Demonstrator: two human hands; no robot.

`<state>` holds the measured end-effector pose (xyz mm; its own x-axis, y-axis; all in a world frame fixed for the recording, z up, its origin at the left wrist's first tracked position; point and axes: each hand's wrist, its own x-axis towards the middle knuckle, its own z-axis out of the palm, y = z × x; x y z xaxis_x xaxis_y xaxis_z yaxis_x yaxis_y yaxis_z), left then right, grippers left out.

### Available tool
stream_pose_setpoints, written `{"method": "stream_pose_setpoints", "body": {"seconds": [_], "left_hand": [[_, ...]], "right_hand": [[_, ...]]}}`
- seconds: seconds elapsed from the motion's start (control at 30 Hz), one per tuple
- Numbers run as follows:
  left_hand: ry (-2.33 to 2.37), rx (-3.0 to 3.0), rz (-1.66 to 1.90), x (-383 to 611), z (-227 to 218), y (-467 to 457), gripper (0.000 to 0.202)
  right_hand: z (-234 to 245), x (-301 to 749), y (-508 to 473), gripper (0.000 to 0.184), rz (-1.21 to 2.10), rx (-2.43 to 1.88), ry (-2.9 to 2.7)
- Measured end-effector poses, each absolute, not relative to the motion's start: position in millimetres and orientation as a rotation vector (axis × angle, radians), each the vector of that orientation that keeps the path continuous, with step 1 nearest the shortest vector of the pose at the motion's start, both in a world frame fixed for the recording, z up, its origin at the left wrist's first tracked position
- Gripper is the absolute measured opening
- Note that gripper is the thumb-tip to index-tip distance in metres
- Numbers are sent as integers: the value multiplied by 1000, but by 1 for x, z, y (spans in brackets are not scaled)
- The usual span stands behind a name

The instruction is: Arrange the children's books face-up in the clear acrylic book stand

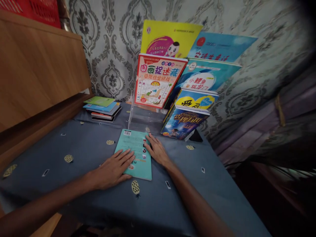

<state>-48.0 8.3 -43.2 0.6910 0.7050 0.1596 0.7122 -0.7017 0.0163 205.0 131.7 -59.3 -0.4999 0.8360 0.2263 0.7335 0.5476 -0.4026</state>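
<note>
A teal book (135, 144) lies on the table, its printing upside down to me and a barcode at its far left corner. Across its left edge rests my left hand (115, 168), fingers stretched out over the cover. On the far right edge sits my right hand (157, 149), fingers extended and touching the cover. Neither hand grips anything. Just behind stands a clear stand (140, 121) bearing a red-framed picture book (160, 82) with a yellow-green book (170, 36) behind it.
Right of the stand, a dark blue book (185, 123) fronts several upright books. A low stack of books (103, 108) lies at the back left. A wooden cabinet (44, 62) borders the left side, and a curtain (261, 121) hangs at right. Patterned cloth (86, 148) covers the table.
</note>
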Motion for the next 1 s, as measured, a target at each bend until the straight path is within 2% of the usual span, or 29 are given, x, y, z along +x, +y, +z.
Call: {"method": "stream_pose_setpoints", "body": {"seconds": [0.27,0.53,0.8,1.0], "left_hand": [[-1153,-2905,-309,-55,-36,27,69],[-1450,-2733,-453,-59,-45,102,53],[-1259,-2753,-551,-6,-45,148,39],[-1167,-2735,-644,8,-48,159,36]], "right_hand": [[-56,206,127,52,365,-1279,-2352],[-60,211,131,39,414,-1231,-2136],[-64,214,136,39,469,-1255,-2029],[-70,217,138,40,481,-1245,-2014]]}}
